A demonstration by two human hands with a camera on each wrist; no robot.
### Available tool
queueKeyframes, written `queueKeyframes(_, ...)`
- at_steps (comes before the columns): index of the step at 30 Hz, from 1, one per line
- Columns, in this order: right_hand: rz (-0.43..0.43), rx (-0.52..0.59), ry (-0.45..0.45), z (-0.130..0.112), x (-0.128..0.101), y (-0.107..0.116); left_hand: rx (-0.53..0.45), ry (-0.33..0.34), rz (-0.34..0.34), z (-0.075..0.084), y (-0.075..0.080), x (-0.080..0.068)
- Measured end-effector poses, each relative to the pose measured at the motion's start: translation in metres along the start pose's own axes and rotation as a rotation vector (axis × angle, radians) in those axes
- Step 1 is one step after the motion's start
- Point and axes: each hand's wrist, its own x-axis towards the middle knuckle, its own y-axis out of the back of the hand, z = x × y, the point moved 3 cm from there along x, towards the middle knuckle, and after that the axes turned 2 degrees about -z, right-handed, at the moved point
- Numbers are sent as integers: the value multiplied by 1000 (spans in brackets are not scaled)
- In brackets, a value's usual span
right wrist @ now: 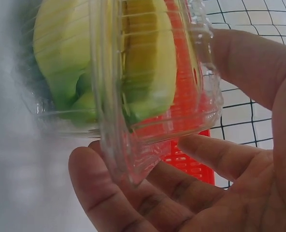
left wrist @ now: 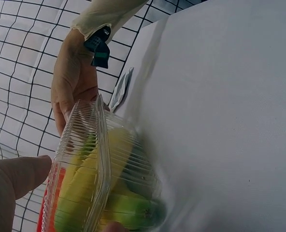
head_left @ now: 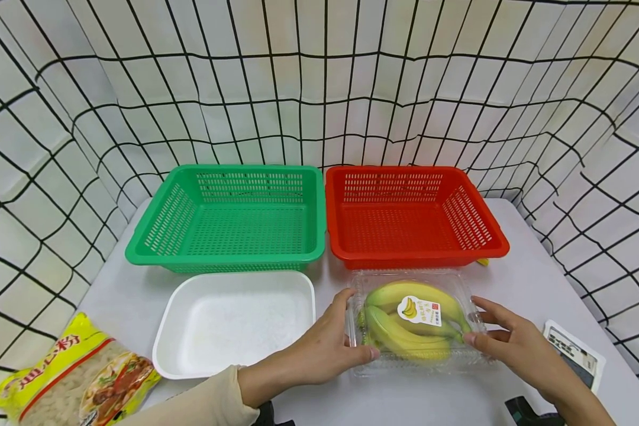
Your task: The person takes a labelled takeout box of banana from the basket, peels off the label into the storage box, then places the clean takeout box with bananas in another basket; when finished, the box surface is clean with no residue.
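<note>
A clear plastic clamshell box (head_left: 412,349) with a bunch of yellow-green bananas (head_left: 399,334) and a label lies on the white table, in front of the red basket (head_left: 415,216). My left hand (head_left: 359,324) grips the box's left end, thumb at the near side. My right hand (head_left: 473,319) holds the right end, thumb in front and fingers behind. The left wrist view shows the box (left wrist: 99,183) from its end, with the right hand (left wrist: 73,82) beyond it. In the right wrist view the fingers (right wrist: 114,203) curl around the box (right wrist: 123,77) rim.
An empty green basket (head_left: 229,216) stands left of the red one. An empty white tray (head_left: 234,319) lies in front of it. A yellow noodle packet (head_left: 69,378) lies near the front left corner, a small white device (head_left: 575,352) at the right. Grid-patterned cloth walls surround the table (head_left: 532,284).
</note>
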Motion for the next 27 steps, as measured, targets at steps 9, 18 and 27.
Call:
queueKeyframes(9,-3,-18,-8,-1,0,0,14,-11,8,0,-1,0)
queueKeyframes(18,-17,-36,-15,-2,0,-1,24,-27,30,0,-1,0)
queueKeyframes(27,-11,-26,33,-5,-1,-1,10,-17,28,-2,-2,1)
